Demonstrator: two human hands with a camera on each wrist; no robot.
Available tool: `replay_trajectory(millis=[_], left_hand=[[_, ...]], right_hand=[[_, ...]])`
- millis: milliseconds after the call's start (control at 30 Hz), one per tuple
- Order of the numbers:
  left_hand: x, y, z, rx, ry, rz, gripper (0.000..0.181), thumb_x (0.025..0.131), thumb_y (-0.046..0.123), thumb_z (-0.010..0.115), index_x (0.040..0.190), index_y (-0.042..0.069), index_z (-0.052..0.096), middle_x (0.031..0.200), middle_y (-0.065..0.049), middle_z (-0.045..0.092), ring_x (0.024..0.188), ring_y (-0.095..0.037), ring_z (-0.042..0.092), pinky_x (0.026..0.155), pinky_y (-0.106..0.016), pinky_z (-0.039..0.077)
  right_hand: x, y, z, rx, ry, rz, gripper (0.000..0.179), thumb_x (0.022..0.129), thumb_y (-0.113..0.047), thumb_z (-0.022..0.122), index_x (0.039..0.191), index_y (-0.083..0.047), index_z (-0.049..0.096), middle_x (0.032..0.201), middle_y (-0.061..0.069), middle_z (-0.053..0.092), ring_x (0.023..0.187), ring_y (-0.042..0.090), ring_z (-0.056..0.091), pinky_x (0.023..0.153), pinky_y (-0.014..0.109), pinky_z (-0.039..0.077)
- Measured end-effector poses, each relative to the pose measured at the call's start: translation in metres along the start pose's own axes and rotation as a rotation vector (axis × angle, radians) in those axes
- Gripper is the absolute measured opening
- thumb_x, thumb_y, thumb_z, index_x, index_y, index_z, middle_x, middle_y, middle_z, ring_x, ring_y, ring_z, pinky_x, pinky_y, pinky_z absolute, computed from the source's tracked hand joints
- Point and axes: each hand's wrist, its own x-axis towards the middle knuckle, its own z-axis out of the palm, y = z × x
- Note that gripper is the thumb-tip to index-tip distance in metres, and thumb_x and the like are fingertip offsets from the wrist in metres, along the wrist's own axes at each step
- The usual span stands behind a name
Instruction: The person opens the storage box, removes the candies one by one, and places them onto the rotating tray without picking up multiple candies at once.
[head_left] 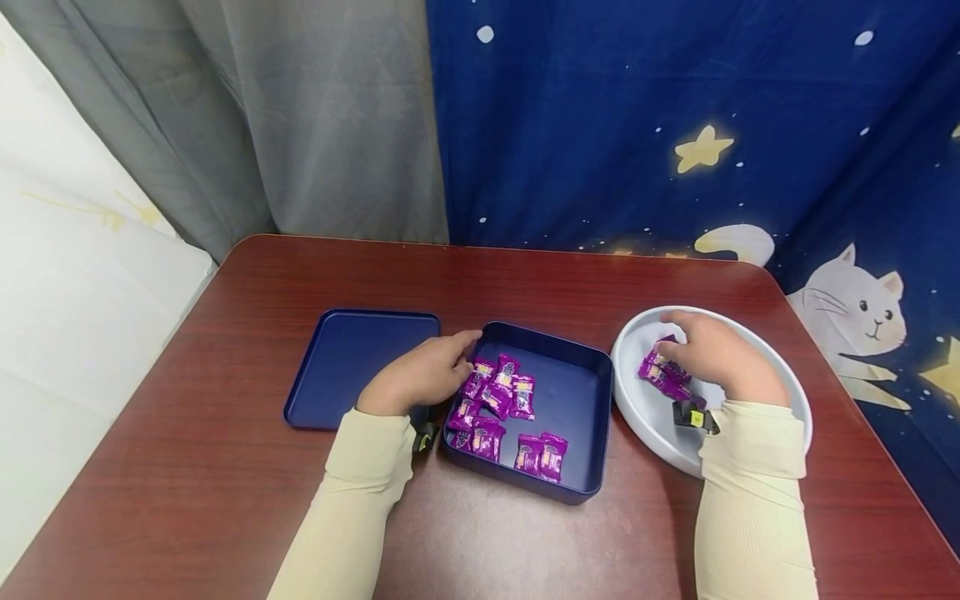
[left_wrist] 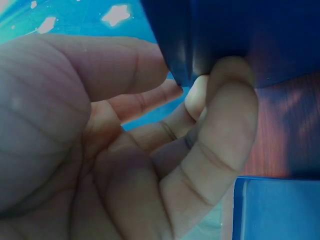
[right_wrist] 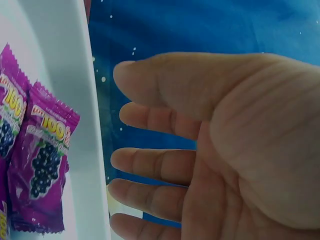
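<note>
My left hand grips the left wall of a navy blue box, near its far corner. In the left wrist view, the curled fingers lie against the box wall, with the thumb at its edge. Several purple candy packets lie in the left and near parts of the box. My right hand hovers over a round white tray with its fingers extended and apart, holding nothing. Beneath it are several candy packets printed with grapes, partly hidden by the hand in the head view.
A flat navy blue lid lies left of the box, partly covered by the left hand. All this stands on a reddish-brown table. Behind it hang grey and starry blue curtains. The tray stands close to the box's right side.
</note>
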Motion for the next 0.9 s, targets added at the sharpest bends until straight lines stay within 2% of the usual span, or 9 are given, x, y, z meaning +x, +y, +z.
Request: replay_trajectory(millis=[300, 467, 733, 900], left_hand=[[0.0, 0.0, 0.0, 0.003, 0.002, 0.005, 0.053, 0.102, 0.013, 0.051, 0.153, 0.007, 0.038, 0.139, -0.013, 0.055, 0.11, -0.024, 0.054, 0.102, -0.043, 0.044], [0.0, 0.0, 0.0, 0.008, 0.004, 0.006, 0.053, 0.102, 0.013, 0.052, 0.152, 0.007, 0.038, 0.138, -0.013, 0.055, 0.108, -0.024, 0.054, 0.101, -0.043, 0.044], [-0.002, 0.002, -0.002, 0.013, 0.002, 0.013, 0.053, 0.101, 0.012, 0.053, 0.152, 0.005, 0.039, 0.122, -0.012, 0.059, 0.096, -0.023, 0.055, 0.083, -0.037, 0.046], [-0.001, 0.002, -0.001, 0.013, -0.001, 0.014, 0.053, 0.101, 0.012, 0.053, 0.152, 0.005, 0.039, 0.117, -0.011, 0.06, 0.091, -0.021, 0.055, 0.08, -0.036, 0.046]], right_hand=[[-0.003, -0.015, -0.002, -0.001, 0.023, -0.073, 0.056, 0.096, -0.025, 0.062, 0.14, 0.005, 0.048, 0.136, 0.033, 0.05, 0.125, 0.05, 0.046, 0.103, 0.065, 0.033], [-0.007, -0.03, -0.006, -0.02, 0.033, -0.112, 0.056, 0.095, -0.025, 0.063, 0.14, 0.004, 0.048, 0.137, 0.032, 0.05, 0.125, 0.05, 0.047, 0.103, 0.064, 0.034], [-0.012, -0.069, 0.001, -0.098, 0.07, -0.172, 0.052, 0.095, -0.02, 0.064, 0.139, 0.005, 0.05, 0.136, 0.03, 0.052, 0.128, 0.049, 0.045, 0.106, 0.06, 0.032], [-0.016, -0.093, 0.01, -0.092, 0.075, -0.282, 0.049, 0.094, -0.017, 0.067, 0.136, 0.005, 0.053, 0.13, 0.025, 0.057, 0.12, 0.041, 0.054, 0.102, 0.056, 0.04]])
